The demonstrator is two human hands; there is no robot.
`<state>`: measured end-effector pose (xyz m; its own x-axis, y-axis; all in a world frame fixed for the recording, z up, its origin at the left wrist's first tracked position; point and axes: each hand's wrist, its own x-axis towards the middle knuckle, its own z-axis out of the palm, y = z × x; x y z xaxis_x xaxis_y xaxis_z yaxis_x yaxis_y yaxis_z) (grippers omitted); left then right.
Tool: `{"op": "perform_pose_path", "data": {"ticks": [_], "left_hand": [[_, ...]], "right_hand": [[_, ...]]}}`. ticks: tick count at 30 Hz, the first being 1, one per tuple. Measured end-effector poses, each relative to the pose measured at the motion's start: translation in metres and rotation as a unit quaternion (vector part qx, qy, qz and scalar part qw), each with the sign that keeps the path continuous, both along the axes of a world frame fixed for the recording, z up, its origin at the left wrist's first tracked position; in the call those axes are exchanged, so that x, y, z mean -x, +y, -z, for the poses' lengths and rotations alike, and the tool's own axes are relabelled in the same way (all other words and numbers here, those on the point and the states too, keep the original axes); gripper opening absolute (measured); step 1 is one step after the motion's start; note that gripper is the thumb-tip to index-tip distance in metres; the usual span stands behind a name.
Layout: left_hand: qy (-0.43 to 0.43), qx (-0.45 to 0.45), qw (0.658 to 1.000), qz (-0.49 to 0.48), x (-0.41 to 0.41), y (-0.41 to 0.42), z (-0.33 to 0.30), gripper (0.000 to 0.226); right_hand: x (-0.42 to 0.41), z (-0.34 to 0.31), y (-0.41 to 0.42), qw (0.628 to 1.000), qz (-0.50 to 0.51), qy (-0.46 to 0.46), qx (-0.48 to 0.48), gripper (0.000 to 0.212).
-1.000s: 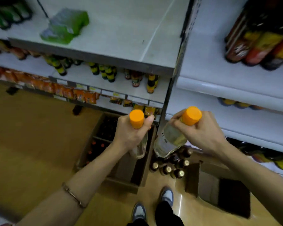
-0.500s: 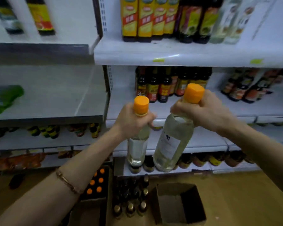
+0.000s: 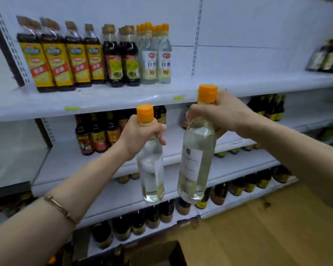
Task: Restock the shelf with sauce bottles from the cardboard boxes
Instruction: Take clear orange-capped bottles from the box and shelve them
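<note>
Both clear bottles have risen toward the top shelf's front edge, the left hand gripping the left bottle and the right hand the right bottle by their necks only, so either could swing, clip that edge and slip.

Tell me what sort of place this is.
Most likely a grocery store aisle: white tiered shelves hold rows of labelled sauce bottles, green price tags mark the shelf edge, and a cardboard box sits on the floor.
</note>
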<state>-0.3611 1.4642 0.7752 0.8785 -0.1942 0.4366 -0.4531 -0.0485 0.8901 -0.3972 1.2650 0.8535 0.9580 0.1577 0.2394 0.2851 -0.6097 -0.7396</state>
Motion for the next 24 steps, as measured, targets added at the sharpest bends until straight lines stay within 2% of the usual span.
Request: {"op": "perform_pose_path", "data": {"ticks": [4, 10, 14, 18, 24], "left_hand": [[0.024, 0.034, 0.999, 0.025, -0.013, -0.040, -0.026, 0.023], [-0.031, -0.004, 0.999, 0.033, -0.047, -0.076, -0.076, 0.022], [-0.063, 0.005, 0.997, 0.043, -0.083, -0.090, -0.104, 0.019], [-0.078, 0.017, 0.995, 0.056, -0.123, -0.097, -0.127, 0.021], [-0.096, -0.009, 0.995, 0.008, -0.171, -0.085, -0.161, 0.021]], "right_hand": [[-0.017, -0.023, -0.040, 1.000, 0.006, -0.001, 0.016, 0.031], [-0.052, -0.064, -0.067, 1.000, 0.007, -0.027, 0.000, 0.027], [-0.083, -0.089, -0.076, 0.999, 0.006, -0.036, -0.026, 0.021], [-0.117, -0.114, -0.078, 0.999, 0.009, -0.053, -0.012, 0.019], [-0.179, -0.140, -0.065, 0.997, -0.012, -0.072, -0.010, 0.023]]}}
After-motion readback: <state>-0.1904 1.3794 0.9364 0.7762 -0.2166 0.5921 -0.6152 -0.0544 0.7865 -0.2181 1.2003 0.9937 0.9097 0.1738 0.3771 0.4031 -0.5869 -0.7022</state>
